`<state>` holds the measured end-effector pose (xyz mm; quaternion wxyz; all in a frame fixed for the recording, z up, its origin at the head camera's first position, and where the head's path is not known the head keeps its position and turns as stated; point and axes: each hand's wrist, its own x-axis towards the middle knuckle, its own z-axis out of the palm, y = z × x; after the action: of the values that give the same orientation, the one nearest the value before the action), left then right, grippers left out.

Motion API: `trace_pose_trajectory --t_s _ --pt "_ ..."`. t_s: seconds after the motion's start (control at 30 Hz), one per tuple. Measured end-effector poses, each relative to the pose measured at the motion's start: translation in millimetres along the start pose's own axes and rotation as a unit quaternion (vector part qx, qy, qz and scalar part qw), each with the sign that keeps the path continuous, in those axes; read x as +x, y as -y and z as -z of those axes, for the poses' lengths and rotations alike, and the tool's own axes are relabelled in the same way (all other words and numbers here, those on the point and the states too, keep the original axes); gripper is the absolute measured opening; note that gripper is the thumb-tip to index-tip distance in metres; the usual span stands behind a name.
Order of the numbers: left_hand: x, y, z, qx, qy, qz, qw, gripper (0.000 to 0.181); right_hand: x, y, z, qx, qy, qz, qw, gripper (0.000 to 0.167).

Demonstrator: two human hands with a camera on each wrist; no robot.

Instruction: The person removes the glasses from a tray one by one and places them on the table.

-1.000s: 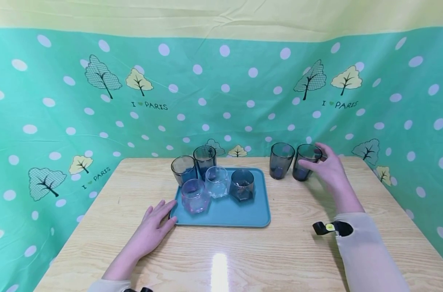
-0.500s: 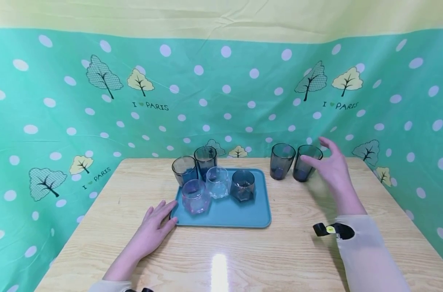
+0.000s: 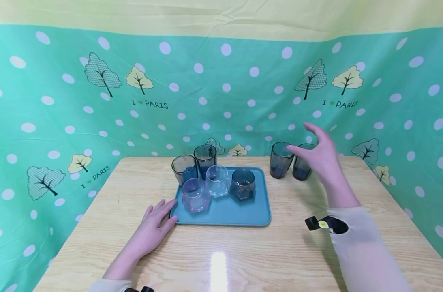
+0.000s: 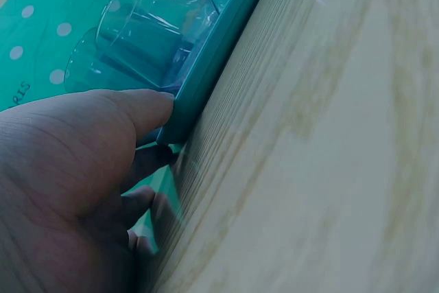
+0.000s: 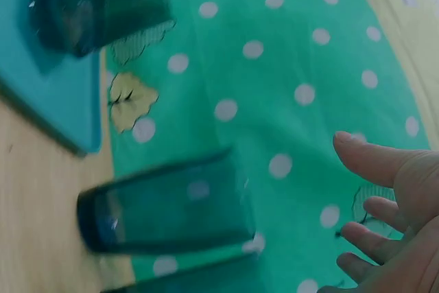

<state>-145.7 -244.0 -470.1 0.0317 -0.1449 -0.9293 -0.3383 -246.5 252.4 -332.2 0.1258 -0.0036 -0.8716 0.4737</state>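
My right hand (image 3: 322, 158) is raised with thumb and fingers spread, holding nothing. In the head view it partly hides the right one of two tall dark glasses (image 3: 300, 170); the other tall glass (image 3: 278, 167) stands just left of it. The right wrist view shows a gap between my fingers and the nearer glass (image 5: 164, 204). My left hand (image 3: 153, 227) rests at the left edge of the blue tray (image 3: 228, 215), its thumb (image 4: 152, 109) on the rim. On the tray stand a pinkish glass (image 3: 195, 198), a clear glass (image 3: 217, 182) and a short dark glass (image 3: 242, 186).
Two more tall dark glasses, a front one (image 3: 183, 170) and a rear one (image 3: 204, 158), stand at the tray's back left corner. Behind the wooden table (image 3: 279, 251) hangs a green dotted cloth (image 3: 225, 101).
My right hand has loosened from the rightmost tall glass, drawn back from it, then risen and moved left. The glasses stay in place. My left hand has not moved.
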Motion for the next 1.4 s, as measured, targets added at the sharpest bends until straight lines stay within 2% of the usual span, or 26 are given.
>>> trace_pose_trajectory --t_s 0.2,0.53,0.73,0.97,1.4 --pt "0.9 0.5 -0.3 -0.001 -0.001 -0.001 1.0000 0.054 0.6 28.2 -17.4 0.029 0.036 0.017 0.9988 0.098" --pt "1.5 0.0 -1.0 0.001 -0.003 -0.001 1.0000 0.054 1.5 59.6 -52.2 0.057 0.091 0.050 0.9929 0.094" --pt "0.0 1.4 -1.1 -0.003 -0.005 -0.002 1.0000 0.055 1.3 71.2 -76.5 0.066 0.114 0.064 0.9892 0.092" --pt "0.8 3.1 -2.1 -0.001 -0.001 0.002 1.0000 0.055 -1.0 84.2 -101.4 0.083 0.142 0.060 0.9846 0.093" --pt "-0.7 -0.8 0.2 -0.004 -0.004 0.002 1.0000 0.055 5.1 94.4 -140.2 0.091 0.157 0.094 0.9789 0.089"
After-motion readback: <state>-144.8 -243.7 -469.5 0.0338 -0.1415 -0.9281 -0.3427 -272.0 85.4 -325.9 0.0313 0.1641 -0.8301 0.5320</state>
